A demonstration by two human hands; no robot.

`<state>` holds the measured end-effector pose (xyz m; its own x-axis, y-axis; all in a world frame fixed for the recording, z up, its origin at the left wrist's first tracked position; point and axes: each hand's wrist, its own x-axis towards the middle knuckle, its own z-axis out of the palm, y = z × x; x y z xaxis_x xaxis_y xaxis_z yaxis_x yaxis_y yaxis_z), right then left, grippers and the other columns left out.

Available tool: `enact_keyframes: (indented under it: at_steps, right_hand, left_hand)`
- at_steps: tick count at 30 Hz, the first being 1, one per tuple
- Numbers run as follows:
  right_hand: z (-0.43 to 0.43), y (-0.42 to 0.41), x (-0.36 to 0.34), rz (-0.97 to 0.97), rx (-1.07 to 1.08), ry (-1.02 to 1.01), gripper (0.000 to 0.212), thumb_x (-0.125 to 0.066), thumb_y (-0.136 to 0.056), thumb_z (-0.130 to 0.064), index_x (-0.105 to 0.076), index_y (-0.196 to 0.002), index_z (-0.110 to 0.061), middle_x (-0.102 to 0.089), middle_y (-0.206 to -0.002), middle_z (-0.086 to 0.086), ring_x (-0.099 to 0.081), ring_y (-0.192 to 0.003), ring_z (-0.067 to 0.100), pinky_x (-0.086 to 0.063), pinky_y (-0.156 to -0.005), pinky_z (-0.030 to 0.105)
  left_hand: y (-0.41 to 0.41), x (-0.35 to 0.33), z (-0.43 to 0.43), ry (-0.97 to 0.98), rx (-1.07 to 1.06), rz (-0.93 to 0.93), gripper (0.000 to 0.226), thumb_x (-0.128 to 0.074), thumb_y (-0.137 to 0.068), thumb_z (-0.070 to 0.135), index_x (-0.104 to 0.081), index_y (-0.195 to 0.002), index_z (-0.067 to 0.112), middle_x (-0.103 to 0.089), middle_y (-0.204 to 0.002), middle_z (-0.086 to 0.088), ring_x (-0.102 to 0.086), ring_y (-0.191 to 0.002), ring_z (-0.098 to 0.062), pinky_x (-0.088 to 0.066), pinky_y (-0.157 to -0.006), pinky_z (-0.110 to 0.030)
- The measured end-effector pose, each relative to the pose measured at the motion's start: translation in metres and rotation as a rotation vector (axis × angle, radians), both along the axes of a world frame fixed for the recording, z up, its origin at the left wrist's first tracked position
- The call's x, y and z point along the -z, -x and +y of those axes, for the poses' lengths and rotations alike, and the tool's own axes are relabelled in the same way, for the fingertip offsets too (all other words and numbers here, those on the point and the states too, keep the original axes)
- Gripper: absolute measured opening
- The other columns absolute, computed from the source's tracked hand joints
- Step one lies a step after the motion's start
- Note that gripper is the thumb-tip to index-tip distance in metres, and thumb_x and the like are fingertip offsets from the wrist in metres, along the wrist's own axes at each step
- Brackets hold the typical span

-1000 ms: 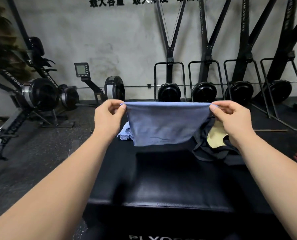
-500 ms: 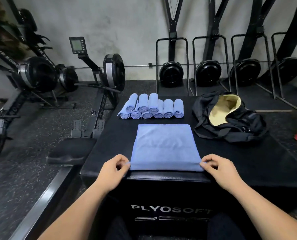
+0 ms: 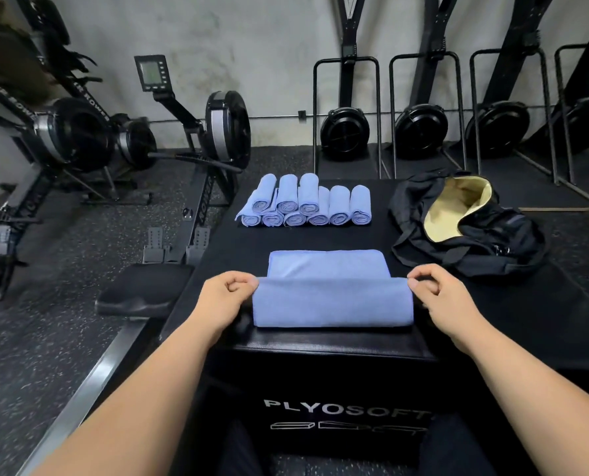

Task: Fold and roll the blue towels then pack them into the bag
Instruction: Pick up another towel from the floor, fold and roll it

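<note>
Black padded bench (image 3: 509, 321), near edge: left hand (image 3: 224, 300) and right hand (image 3: 440, 297) each pinched a corner of the blue towel (image 3: 332, 307), its near flap lifted over the flat far part. Beyond lay rolled towels (image 3: 306, 204) in 2 tiers; rightward, the open bag (image 3: 492, 242).

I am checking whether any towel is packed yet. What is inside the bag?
The bag lies open. Only its yellow lining shows in the mouth; no towel is visible there. The black fabric covers the deeper part, so towels there cannot be ruled out.

"PLYOSOFT" on blk box (image 3: 324, 376) front
</note>
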<state>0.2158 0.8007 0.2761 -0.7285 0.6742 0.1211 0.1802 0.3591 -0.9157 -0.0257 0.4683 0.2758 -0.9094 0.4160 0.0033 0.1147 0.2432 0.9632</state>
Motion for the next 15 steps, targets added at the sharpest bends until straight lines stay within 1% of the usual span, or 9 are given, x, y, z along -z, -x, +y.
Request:
enact_keyframes:
  at_steps: [2,4,5,7,9,10,12,13,15]
  right_hand:
    - [0.008,0.018,-0.003,0.002,0.016,0.013,0.017,-0.064,-0.101,-0.010,-0.068,-0.096,-0.025,-0.057,-0.060,-0.002,-0.049,-0.060,0.012,-0.049,-0.069,0.028]
    - [0.017,0.037,-0.003,-0.010,0.048,-0.006,0.027,-0.059,-0.101,-0.007,-0.072,-0.090,-0.027,-0.067,-0.073,0.006,-0.058,-0.064,0.017,-0.057,-0.072,0.039]
    - [0.021,0.045,-0.002,-0.030,0.073,-0.032,0.032,-0.057,-0.101,-0.007,-0.075,-0.087,-0.030,-0.069,-0.077,0.007,-0.059,-0.066,0.020,-0.057,-0.073,0.042]
    - [0.029,0.061,-0.002,-0.073,0.115,-0.064,0.037,-0.054,-0.099,-0.008,-0.077,-0.083,-0.034,-0.071,-0.078,0.002,-0.056,-0.064,0.021,-0.050,-0.067,0.036]
    - [0.033,0.075,-0.004,-0.094,0.154,-0.067,0.039,-0.052,-0.098,-0.009,-0.079,-0.084,-0.033,-0.072,-0.081,-0.007,-0.054,-0.063,0.015,-0.043,-0.065,0.031]
    - [0.035,0.081,-0.005,-0.099,0.162,-0.059,0.039,-0.050,-0.098,-0.010,-0.079,-0.087,-0.032,-0.072,-0.088,-0.011,-0.057,-0.071,0.013,-0.045,-0.071,0.031]
    - [0.037,0.093,-0.004,-0.100,0.149,-0.026,0.038,-0.046,-0.100,-0.013,-0.081,-0.095,-0.029,-0.073,-0.106,-0.015,-0.063,-0.099,0.009,-0.047,-0.094,0.030]
    - [0.039,0.098,-0.002,-0.096,0.132,-0.007,0.038,-0.045,-0.100,-0.014,-0.081,-0.099,-0.027,-0.073,-0.112,-0.015,-0.062,-0.111,0.009,-0.046,-0.103,0.031]
    - [0.041,0.107,0.001,-0.119,0.087,-0.008,0.039,-0.043,-0.102,-0.012,-0.080,-0.111,-0.023,-0.072,-0.125,-0.008,-0.060,-0.124,0.013,-0.042,-0.114,0.035]
  left_hand:
    - [0.012,-0.002,0.014,-0.018,-0.034,0.020,0.009,-0.078,-0.094,0.018,-0.071,-0.101,0.019,-0.066,-0.069,0.000,-0.055,-0.067,-0.012,-0.048,-0.071,-0.031]
    - [0.025,-0.004,0.028,-0.020,-0.050,0.035,0.013,-0.074,-0.095,0.014,-0.064,-0.099,0.020,-0.064,-0.068,0.001,-0.053,-0.066,-0.012,-0.047,-0.071,-0.033]
    - [0.030,-0.004,0.033,-0.014,-0.052,0.044,0.013,-0.071,-0.095,0.011,-0.063,-0.096,0.021,-0.063,-0.069,0.001,-0.052,-0.066,-0.012,-0.047,-0.072,-0.033]
    - [0.042,-0.004,0.045,0.008,-0.054,0.074,0.018,-0.066,-0.094,0.004,-0.068,-0.090,0.021,-0.065,-0.074,0.000,-0.054,-0.068,-0.013,-0.047,-0.072,-0.034]
    - [0.053,0.000,0.055,0.023,-0.071,0.083,0.025,-0.064,-0.096,0.000,-0.074,-0.087,0.021,-0.072,-0.082,-0.003,-0.057,-0.070,-0.014,-0.048,-0.071,-0.031]
    - [0.057,0.002,0.059,0.021,-0.078,0.077,0.027,-0.063,-0.097,-0.001,-0.076,-0.088,0.021,-0.076,-0.087,-0.004,-0.058,-0.070,-0.013,-0.049,-0.071,-0.030]
    - [0.066,0.007,0.068,0.024,-0.082,0.068,0.030,-0.060,-0.100,0.002,-0.079,-0.092,0.024,-0.079,-0.096,0.000,-0.062,-0.074,-0.011,-0.051,-0.075,-0.029]
    - [0.071,0.010,0.072,0.037,-0.080,0.064,0.031,-0.059,-0.100,0.004,-0.080,-0.094,0.026,-0.079,-0.099,0.004,-0.064,-0.078,-0.009,-0.052,-0.079,-0.029]
    - [0.075,0.015,0.080,0.074,-0.065,0.058,0.032,-0.059,-0.100,0.005,-0.081,-0.102,0.028,-0.077,-0.109,0.009,-0.068,-0.090,-0.008,-0.055,-0.089,-0.031]
